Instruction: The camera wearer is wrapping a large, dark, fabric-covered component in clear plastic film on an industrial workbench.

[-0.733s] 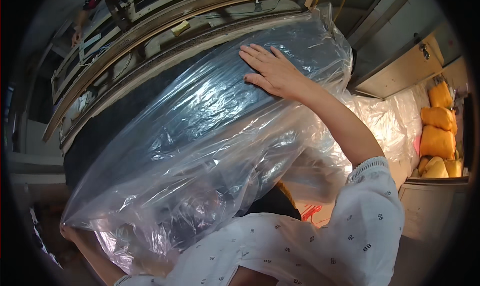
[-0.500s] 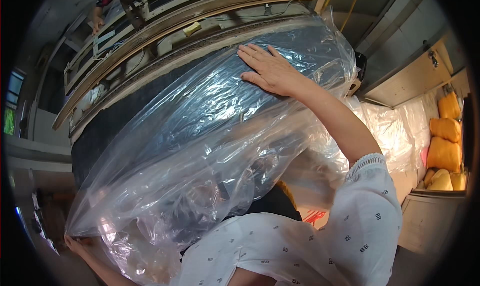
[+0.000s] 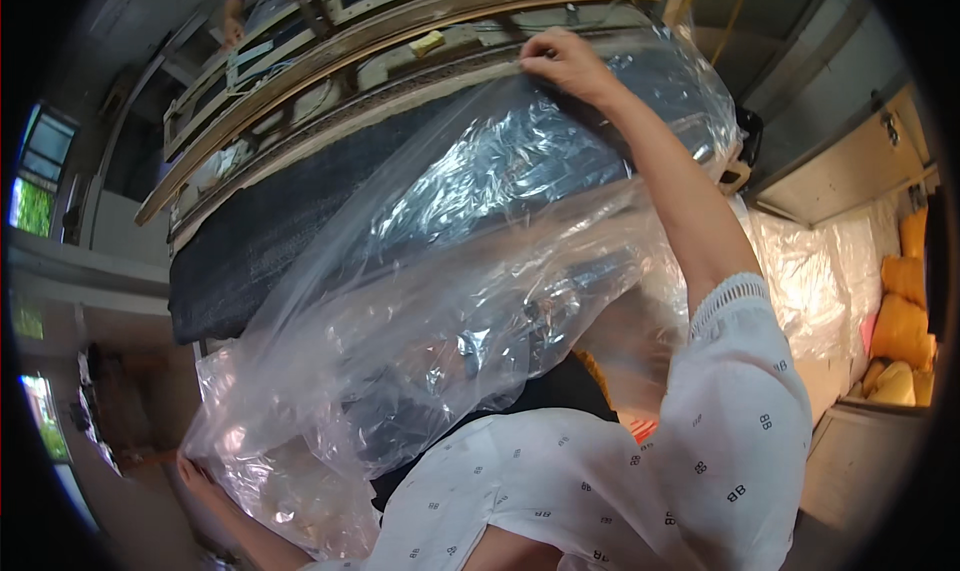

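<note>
A large clear plastic sheet (image 3: 440, 301) drapes in wrinkles over a dark cloth (image 3: 250, 246) laid along a long bench. My right hand (image 3: 568, 66) is at the far edge of the sheet, its fingers curled and pinching the film. At the near left, my left hand (image 3: 198, 474) grips the sheet's other end low down; its fingers are only partly visible. Between the two hands the edge of the film runs slantwise, leaving the left part of the dark cloth bare.
Behind the cloth runs a wooden rail (image 3: 400, 33), with a small yellow block (image 3: 427, 43) beside it. Another person's hand (image 3: 233, 31) shows beyond, at the far left. Orange-yellow bundles (image 3: 900, 301) sit at the right, near more plastic film (image 3: 815, 281).
My right hand, flat and spread on the sheet before, has moved to its far edge and closed. The left hand keeps its hold. The whole view has shifted, and more dark cloth shows at left.
</note>
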The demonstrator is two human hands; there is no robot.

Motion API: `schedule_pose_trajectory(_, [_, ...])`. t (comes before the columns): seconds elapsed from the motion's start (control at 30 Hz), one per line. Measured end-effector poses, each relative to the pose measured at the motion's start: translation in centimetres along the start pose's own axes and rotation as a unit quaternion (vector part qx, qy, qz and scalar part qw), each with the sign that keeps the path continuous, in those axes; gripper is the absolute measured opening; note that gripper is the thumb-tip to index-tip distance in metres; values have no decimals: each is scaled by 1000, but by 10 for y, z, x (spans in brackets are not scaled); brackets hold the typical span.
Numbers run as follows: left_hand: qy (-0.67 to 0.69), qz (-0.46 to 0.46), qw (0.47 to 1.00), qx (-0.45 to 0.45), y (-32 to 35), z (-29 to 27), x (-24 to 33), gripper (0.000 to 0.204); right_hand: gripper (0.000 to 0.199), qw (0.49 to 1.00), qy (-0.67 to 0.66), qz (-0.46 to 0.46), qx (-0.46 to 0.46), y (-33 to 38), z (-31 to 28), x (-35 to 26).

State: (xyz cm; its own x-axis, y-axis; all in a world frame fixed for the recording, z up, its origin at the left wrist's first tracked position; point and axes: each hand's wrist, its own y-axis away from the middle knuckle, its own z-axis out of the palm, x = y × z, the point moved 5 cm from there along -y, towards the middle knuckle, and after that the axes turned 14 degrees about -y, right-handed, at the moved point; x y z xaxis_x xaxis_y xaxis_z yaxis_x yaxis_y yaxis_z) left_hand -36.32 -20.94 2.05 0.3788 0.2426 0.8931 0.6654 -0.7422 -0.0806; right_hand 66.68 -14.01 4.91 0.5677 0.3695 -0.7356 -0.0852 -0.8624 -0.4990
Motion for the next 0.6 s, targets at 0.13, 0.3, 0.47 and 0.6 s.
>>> schedule_pose_trajectory(0.13, [136,14,991,7,-12,145,99,35,26,971,-155,-10,181,-3,-78,-43])
schedule_pose_trajectory(0.3, [-23,90,995,44,-78,222,180,37,29,927,137,-26,349,-20,-108,-50])
schedule_pose_trajectory(0.47, [-117,293,949,17,-18,385,195,24,28,915,235,116,306,74,-136,84])
schedule_pose_trajectory(0.6, [-58,261,963,-13,-44,405,196,21,28,935,160,131,286,69,-146,101])
